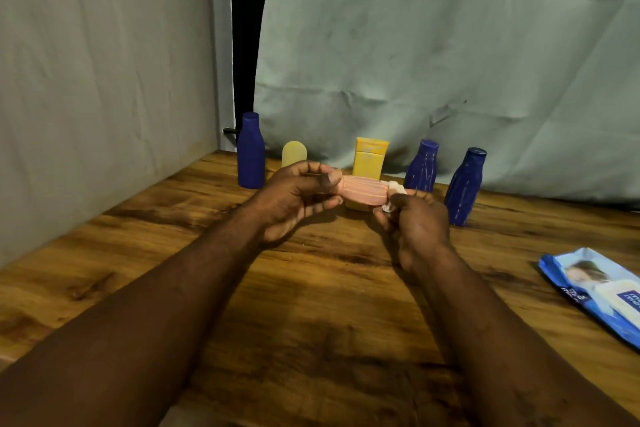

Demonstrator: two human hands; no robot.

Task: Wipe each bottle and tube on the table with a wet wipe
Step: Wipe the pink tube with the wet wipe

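Pinching the left end of the pink tube [363, 191] in the left hand [294, 198], holding it level above the table [311, 288]; gripping a bunched wet wipe [393, 189] against its right end in the right hand [415, 222].

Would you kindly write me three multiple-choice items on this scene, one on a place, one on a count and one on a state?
1. Where on the wooden table does the blue wet-wipe pack lie?
A. at the right edge
B. behind the bottles
C. by the left wall

2. How many dark blue plastic bottles stand on it?
A. two
B. three
C. five

3. What does the right hand hold?
A. nothing
B. a white crumpled wipe
C. a spoon

1 A: the pack lies far right.
2 B: one stands left, two right.
3 B: its fingers pinch the wipe against the pink striped tube in the left hand.
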